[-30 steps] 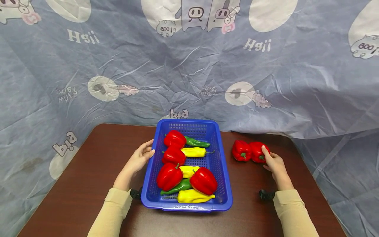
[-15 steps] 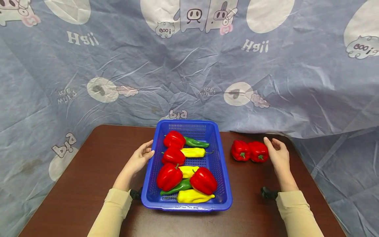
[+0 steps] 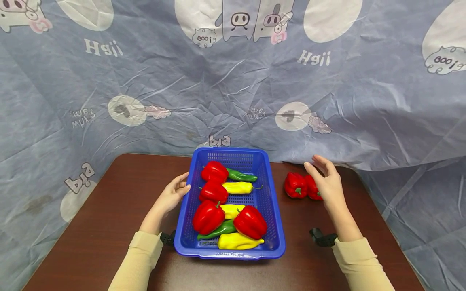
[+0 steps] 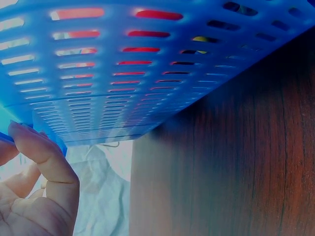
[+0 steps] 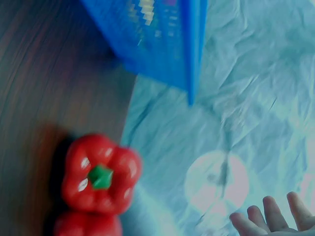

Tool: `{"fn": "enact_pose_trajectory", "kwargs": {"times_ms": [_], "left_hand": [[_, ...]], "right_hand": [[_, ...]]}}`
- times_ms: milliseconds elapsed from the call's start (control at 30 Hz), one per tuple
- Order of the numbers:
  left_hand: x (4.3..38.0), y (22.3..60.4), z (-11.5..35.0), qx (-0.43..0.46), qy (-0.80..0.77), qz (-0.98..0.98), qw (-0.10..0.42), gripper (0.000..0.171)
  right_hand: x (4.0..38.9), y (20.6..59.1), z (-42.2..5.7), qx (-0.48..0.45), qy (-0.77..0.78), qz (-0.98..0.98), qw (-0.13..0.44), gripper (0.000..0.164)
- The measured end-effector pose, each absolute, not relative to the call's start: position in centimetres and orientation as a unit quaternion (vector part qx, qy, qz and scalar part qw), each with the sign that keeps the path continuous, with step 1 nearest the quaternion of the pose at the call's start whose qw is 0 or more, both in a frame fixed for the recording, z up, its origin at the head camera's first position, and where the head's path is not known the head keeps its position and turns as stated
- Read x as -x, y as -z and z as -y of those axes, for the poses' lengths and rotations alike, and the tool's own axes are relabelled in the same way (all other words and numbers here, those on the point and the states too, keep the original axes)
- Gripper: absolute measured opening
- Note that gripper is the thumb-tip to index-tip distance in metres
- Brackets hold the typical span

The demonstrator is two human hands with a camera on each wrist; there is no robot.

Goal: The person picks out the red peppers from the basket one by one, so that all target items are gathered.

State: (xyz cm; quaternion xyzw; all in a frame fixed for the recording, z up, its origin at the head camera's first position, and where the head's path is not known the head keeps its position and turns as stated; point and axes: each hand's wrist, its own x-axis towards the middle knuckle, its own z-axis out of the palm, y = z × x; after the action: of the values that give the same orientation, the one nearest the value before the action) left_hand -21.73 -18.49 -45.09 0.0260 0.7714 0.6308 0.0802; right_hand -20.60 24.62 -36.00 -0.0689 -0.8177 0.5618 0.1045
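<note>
A blue plastic basket (image 3: 274, 210) stands on the table, holding several red bell peppers (image 3: 208, 217) with long yellow peppers (image 3: 238, 241) and green peppers (image 3: 241, 175). At its left rim is my left hand (image 3: 172, 195); its curled fingers grip the edge, also seen in the left wrist view beside the slotted wall. My right hand (image 3: 329, 184) holds nothing, fingers spread, over two red bell peppers right of the basket. One bell pepper (image 3: 295, 186) shows fully; the hand partly covers the other bell pepper (image 3: 314, 190). In the right wrist view, fingertips (image 5: 273, 214) appear apart from both.
The brown wooden table (image 3: 120, 202) extends on both sides of the basket and in front of it. Behind it hangs a wrinkled grey-blue cloth (image 3: 204, 93) with cartoon pigs. Each wrist carries a black camera, the right camera (image 3: 322, 237) close over the table.
My right hand lets go of the right-hand bell pepper, draws back to the right, then rises and swings left above the two peppers. My left hand stays at the basket rim.
</note>
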Motion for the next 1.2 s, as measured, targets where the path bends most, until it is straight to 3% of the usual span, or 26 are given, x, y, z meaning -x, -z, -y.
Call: {"fn": "enact_pose_trajectory", "kwargs": {"times_ms": [433, 1200], "left_hand": [[21.5, 45.2, 18.5, -0.028, -0.624, -0.776, 0.083, 0.058], [21.7, 45.3, 18.6, -0.032, -0.628, -0.773, 0.083, 0.057]], "right_hand": [[17.3, 37.1, -19.2, -0.082, -0.553, 0.828, 0.031, 0.057], [14.8, 40.6, -14.4, -0.175, -0.439, 0.879, -0.068, 0.071]]}}
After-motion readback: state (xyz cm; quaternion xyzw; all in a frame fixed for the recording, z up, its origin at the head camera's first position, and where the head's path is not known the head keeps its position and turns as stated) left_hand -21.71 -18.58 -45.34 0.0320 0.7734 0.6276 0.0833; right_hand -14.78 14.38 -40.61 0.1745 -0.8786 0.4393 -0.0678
